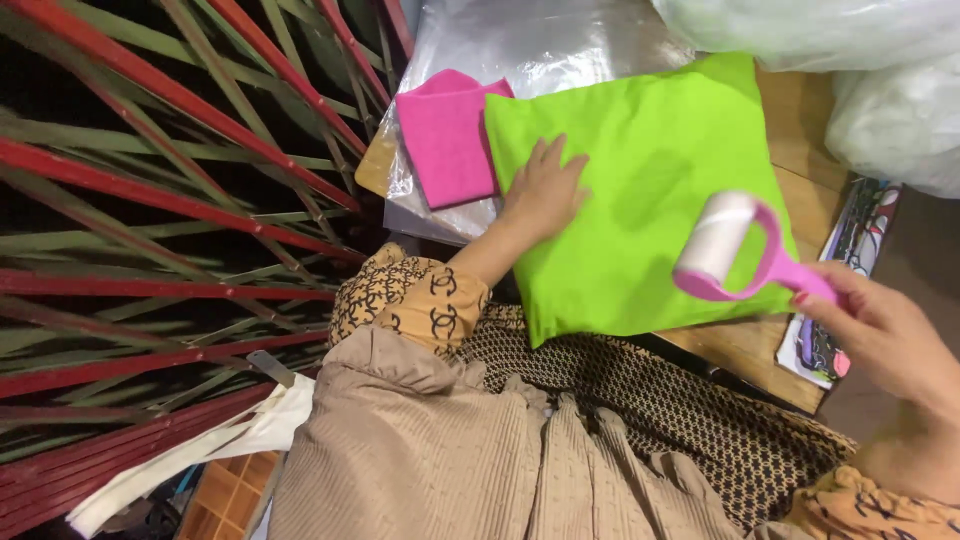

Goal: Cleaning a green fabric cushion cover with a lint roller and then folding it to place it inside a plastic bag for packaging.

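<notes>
We're pinning the green cushion (650,180) flat with our left hand (545,190) open, right hand (880,330) gripping the pink lint roller (735,250) at 3 o'clock, probably needing a roll across next.

The lime-green cushion cover (650,190) is matt woven cloth, as is the pink folded cloth (447,135) to its left. The lint roller (745,255) has a glossy pink plastic frame and a white paper drum. The table (800,130) is smooth wood; the sheet (540,45) at the far side is glossy clear plastic.
</notes>
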